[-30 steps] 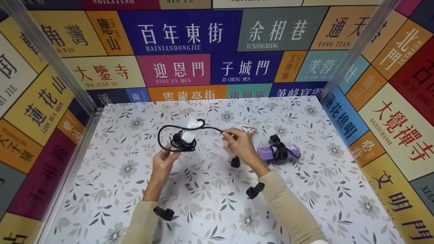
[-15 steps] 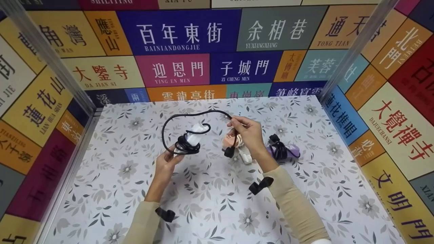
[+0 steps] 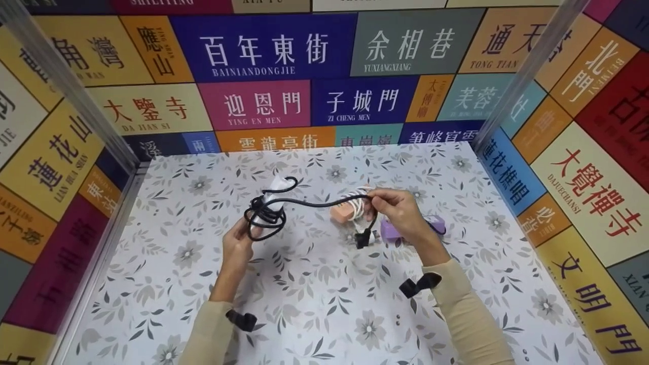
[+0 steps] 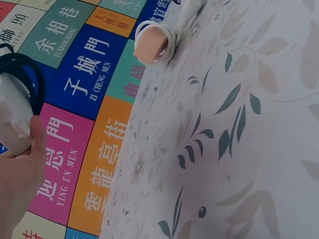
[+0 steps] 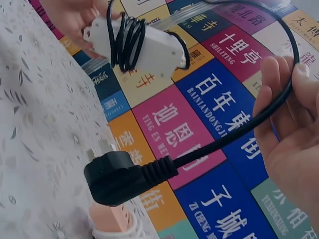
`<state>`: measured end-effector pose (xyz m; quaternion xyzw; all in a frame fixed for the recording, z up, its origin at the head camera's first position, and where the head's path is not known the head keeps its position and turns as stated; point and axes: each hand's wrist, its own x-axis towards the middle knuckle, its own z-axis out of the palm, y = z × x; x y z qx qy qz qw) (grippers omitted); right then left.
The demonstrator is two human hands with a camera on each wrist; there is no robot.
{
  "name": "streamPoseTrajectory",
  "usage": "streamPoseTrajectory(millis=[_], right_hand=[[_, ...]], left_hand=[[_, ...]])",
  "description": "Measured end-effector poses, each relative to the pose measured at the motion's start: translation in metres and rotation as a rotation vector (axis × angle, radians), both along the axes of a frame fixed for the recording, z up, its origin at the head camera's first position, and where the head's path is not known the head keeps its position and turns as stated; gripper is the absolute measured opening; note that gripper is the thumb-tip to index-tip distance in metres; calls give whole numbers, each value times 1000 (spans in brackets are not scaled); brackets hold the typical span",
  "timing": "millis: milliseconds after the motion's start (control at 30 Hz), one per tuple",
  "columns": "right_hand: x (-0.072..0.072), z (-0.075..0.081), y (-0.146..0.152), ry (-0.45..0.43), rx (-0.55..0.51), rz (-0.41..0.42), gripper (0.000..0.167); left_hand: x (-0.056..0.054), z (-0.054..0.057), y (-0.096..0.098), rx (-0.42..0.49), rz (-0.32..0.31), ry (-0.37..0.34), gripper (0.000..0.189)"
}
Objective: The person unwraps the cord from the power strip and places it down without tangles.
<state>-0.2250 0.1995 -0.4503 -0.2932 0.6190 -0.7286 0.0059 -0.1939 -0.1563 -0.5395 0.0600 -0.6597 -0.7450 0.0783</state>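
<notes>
A white power strip (image 5: 164,56) with a black cord (image 3: 324,204) wound round its middle is held up in my left hand (image 3: 237,249). In the left wrist view, the thumb and fingers grip one end of the strip. To the right, my right hand (image 3: 400,213) pinches the cord between thumb and fingers. From there the cord's free end hangs down to a black plug (image 5: 114,178), its metal pins showing in the right wrist view. A length of cord spans the space between the two hands, sagging slightly, and loose loops hang around the strip.
A peach-coloured block (image 3: 344,212) wrapped in white cord lies on the table (image 3: 304,299) behind the plug. Beside it is a purple power strip (image 3: 390,230), partly hidden by the right hand. Walls printed with coloured signs (image 3: 263,48) enclose the table.
My right hand has moved right along with the cord and plug, rising midway and then lowering. The cord between the hands has gone from a high arc to nearly straight. The left hand keeps its grip.
</notes>
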Motion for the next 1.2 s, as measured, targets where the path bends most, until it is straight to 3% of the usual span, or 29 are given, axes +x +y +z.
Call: streamPoseTrajectory(millis=[200,467,667,933,1200], right_hand=[[2,-5,29,62,57,119,19],[8,-13,69,-27,192,151,16],[9,-22,91,-77,375,156,15],[10,-42,116,-108,724,133,17],[16,-64,132,-252,958,50,19]], left_hand=[[-2,8,-6,75,15,80,48],[-2,15,-18,146,53,62,52],[1,17,-29,260,65,98,53],[6,17,-34,304,70,136,56],[9,18,-30,331,26,154,55]])
